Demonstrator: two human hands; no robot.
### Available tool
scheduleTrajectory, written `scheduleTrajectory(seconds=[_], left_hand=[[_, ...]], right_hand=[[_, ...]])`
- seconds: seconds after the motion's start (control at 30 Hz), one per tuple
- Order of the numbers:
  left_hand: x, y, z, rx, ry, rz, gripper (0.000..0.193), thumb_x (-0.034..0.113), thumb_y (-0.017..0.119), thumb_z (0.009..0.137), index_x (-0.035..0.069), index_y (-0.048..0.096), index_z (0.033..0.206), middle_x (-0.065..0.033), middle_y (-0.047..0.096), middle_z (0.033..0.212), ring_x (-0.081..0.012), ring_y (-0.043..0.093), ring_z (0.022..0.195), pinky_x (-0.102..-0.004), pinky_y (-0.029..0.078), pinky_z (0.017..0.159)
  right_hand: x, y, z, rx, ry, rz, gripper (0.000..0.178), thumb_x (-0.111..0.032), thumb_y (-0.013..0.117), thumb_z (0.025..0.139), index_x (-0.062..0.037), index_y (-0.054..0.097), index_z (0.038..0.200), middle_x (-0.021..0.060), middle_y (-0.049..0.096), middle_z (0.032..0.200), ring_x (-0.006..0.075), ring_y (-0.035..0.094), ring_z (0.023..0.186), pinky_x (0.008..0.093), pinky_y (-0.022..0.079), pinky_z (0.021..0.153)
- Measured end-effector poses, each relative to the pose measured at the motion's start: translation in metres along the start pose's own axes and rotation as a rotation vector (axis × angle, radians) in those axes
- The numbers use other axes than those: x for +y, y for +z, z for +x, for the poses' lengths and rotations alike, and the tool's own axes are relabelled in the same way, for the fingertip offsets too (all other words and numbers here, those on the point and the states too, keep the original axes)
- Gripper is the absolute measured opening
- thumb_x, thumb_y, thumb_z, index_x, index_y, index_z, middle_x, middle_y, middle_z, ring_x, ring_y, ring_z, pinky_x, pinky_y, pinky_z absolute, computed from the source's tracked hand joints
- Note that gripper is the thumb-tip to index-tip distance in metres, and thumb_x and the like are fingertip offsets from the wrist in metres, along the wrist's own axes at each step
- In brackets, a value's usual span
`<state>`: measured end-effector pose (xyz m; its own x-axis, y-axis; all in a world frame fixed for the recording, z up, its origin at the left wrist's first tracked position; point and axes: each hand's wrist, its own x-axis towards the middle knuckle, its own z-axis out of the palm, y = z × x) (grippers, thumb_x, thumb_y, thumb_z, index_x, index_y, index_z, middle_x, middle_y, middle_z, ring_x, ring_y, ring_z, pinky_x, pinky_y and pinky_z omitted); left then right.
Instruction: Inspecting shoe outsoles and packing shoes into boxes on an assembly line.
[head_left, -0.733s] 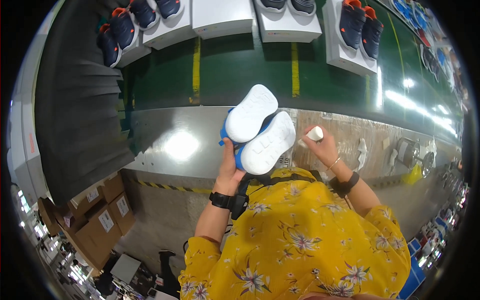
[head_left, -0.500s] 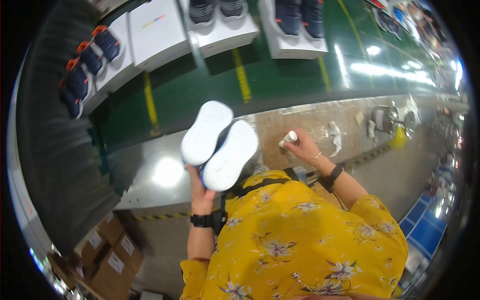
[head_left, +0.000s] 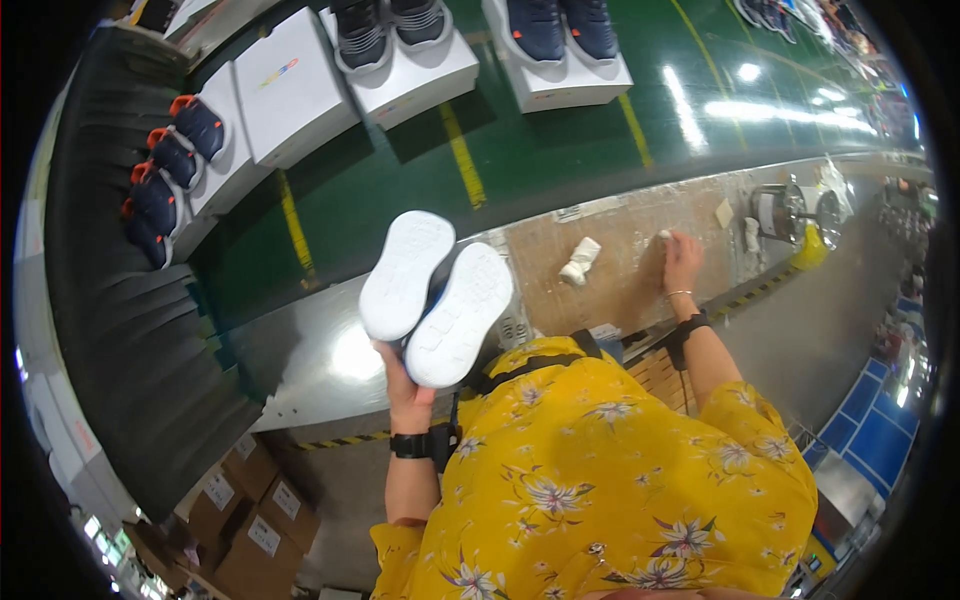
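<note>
My left hand (head_left: 402, 385) grips a pair of shoes (head_left: 460, 315) near one end, their white soles facing up and toward me. Only a little dark blue upper shows between the soles. Over the brown work board (head_left: 620, 285), my right hand (head_left: 683, 262) is closed at the fingertips on a small white crumpled piece (head_left: 665, 235), mostly covered by the hand. Whether it is paper or cloth I cannot tell. To the left of that hand, a twisted white wad (head_left: 580, 262) lies on the board, touched by neither hand.
Beyond the bench runs a green conveyor belt (head_left: 540, 165) with yellow stripes. White shoeboxes (head_left: 300, 85) on it carry dark blue shoes (head_left: 535, 30). A tape reel (head_left: 785, 212) and a yellow item (head_left: 812, 248) are at the board's right. Cartons (head_left: 265, 540) stand at lower left.
My right hand has let go of the white wad, leaving it on the board, and moved right to the other white piece. My left hand still holds the shoes in nearly the same place.
</note>
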<state>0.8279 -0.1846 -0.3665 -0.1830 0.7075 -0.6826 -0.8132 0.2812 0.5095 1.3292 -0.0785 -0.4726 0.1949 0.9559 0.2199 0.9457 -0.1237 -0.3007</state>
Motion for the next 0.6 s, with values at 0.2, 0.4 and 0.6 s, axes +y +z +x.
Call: scheduleTrajectory(seconds=[0.2,0.4,0.6], left_hand=[[-0.006,0.003,0.003,-0.046,-0.008,-0.018,0.087,0.07,0.045,0.092,0.01,0.031,0.154,-0.0127,0.042,0.153,-0.0308,0.048,0.136,-0.0465,0.044,0.111],[-0.004,0.013,-0.002,-0.103,0.005,-0.03,0.091,0.069,0.051,0.089,0.009,0.029,0.153,-0.0137,0.042,0.152,-0.0298,0.048,0.136,-0.0444,0.043,0.112],[-0.006,0.014,-0.005,-0.11,0.013,-0.04,0.094,0.068,0.054,0.088,0.001,0.031,0.15,-0.0172,0.045,0.148,-0.0308,0.049,0.133,-0.0432,0.045,0.109]], right_hand=[[-0.094,-0.011,0.029,-0.172,-0.022,0.439,0.014,-0.009,0.067,0.092,-0.003,0.067,0.104,0.0099,0.065,0.091,0.0236,0.065,0.083,0.0331,0.052,0.075],[-0.28,-0.066,0.013,-0.643,-0.529,0.888,0.016,-0.006,0.071,0.087,-0.0046,0.068,0.103,0.0095,0.066,0.098,0.0242,0.066,0.084,0.0322,0.055,0.072],[-0.364,-0.083,-0.015,-0.741,-0.948,1.007,0.019,-0.013,0.071,0.087,-0.008,0.068,0.105,0.0082,0.063,0.097,0.028,0.066,0.08,0.0346,0.057,0.068]])
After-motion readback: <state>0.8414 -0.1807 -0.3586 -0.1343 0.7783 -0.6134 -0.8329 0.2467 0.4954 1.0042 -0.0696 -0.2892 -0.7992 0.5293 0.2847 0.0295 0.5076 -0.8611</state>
